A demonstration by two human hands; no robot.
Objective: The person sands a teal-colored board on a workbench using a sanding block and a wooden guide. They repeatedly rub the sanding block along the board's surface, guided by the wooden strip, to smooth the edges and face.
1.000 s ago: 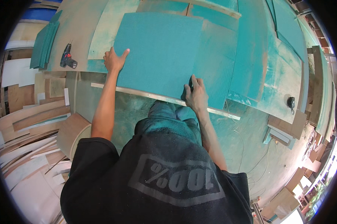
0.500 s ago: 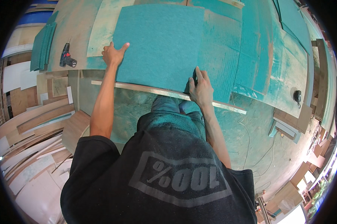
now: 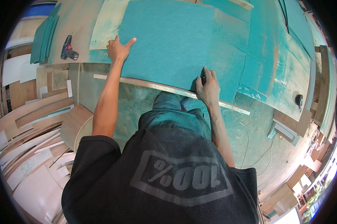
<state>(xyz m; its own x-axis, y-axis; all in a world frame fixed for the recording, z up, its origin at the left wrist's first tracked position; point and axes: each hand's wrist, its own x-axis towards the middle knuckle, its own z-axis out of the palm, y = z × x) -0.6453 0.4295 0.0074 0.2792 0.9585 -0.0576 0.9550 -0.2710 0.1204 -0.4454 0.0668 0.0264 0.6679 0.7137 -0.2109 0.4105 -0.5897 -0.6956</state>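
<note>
Head view: a teal sheet lying on the workbench is being pressed by the left hand, fingers spread, while its near edge is being gripped by the right hand, curled closed around a small dark object.

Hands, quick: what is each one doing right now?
Left hand: open, flat on the left edge of the teal sheet.
Right hand: closed on a small dark object at the sheet's near edge; the object cannot be identified.

Teal sheet: large, rectangular, matte fibrous surface, lying flat on paint-smeared workbench top, near edge close to bench's front lip. Small dark tool: partly hidden under fingers, at sheet's near right edge.
</note>
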